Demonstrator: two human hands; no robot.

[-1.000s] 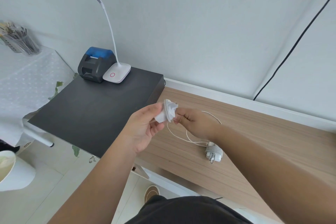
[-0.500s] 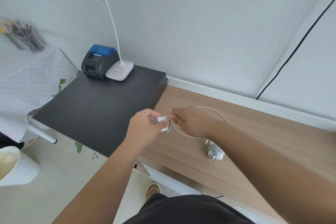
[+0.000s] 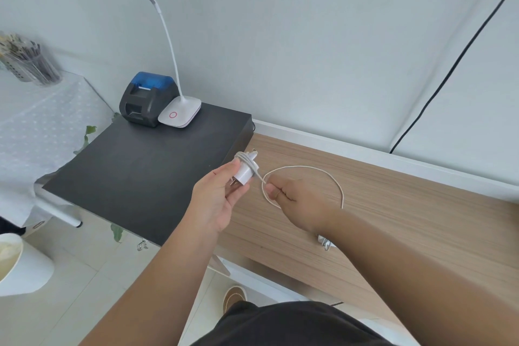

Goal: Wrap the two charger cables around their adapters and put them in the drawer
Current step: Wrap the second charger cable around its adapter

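Your left hand (image 3: 217, 202) grips the white adapter (image 3: 243, 173), already ringed by a few cable turns, above the wooden desk (image 3: 407, 219), while your right hand (image 3: 295, 199) pinches the loose cable (image 3: 309, 168) looping beside it, the second wrapped charger (image 3: 325, 241) half hidden under your right forearm.

White adapter (image 3: 243, 172) in left hand (image 3: 217, 199), cable (image 3: 303, 168) pinched by right hand (image 3: 295, 199)

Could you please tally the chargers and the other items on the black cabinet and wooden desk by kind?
Charger adapters: 2, one in the left hand with its cable pinched by the right hand, one on the wooden desk, mostly hidden behind the right arm.
Desk lamps: 1.
Small printers: 1.
Total: 4.
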